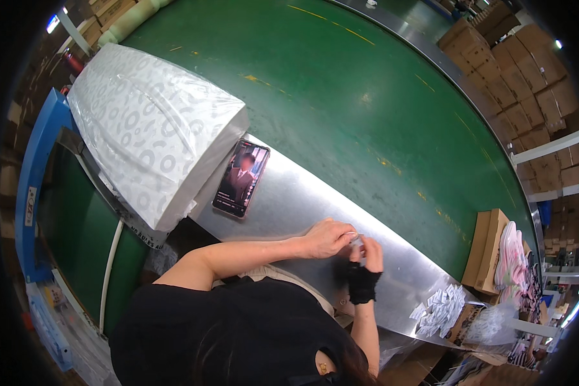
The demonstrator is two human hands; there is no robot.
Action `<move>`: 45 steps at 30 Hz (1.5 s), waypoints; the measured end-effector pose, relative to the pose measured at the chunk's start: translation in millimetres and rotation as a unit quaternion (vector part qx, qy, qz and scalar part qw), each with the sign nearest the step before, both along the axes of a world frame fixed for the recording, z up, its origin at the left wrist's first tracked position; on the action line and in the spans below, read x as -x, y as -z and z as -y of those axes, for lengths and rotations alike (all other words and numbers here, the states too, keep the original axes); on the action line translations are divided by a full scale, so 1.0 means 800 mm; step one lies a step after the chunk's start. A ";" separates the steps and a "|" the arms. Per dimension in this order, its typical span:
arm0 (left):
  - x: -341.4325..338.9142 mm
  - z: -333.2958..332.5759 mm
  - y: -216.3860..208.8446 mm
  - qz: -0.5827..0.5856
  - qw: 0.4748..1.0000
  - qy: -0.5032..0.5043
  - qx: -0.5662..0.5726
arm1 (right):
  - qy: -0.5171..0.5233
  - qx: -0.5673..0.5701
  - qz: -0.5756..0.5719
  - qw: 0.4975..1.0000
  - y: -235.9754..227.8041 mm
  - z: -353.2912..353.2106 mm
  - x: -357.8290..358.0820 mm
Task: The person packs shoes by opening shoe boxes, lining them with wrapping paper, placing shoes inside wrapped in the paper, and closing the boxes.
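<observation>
Small whitish item (356, 240) is over metal ledge (302, 196), pinched by left hand (329, 237), fingertips together; right hand (370, 255) meets it, finger closure unclear, probably steadying. White tags (440, 311) piled right, likely for reach.

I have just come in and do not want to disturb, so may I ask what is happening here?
A person works at a metal table beside a green surface. The left hand and right hand meet over it, fingertips together on a small pale item, too small to identify. A lit phone lies to the left, beside a large plastic-covered white bundle. Small white pieces lie heaped to the right.
</observation>
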State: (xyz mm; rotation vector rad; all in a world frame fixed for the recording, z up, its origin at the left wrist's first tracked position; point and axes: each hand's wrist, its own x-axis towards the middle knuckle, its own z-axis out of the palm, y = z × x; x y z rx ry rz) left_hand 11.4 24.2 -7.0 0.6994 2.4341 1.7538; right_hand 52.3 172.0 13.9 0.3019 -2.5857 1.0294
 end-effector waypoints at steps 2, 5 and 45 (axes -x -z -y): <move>-0.001 0.004 0.000 -0.013 0.999 -0.013 0.028 | 0.026 -0.020 -0.018 0.999 0.000 -0.033 0.017; -0.002 0.008 -0.016 0.119 0.992 -0.015 -0.049 | 0.079 -0.124 -0.075 0.986 0.011 -0.106 0.049; 0.007 0.003 0.016 -0.097 0.989 -0.111 -0.002 | 0.338 -0.276 0.081 0.896 0.046 -0.193 0.057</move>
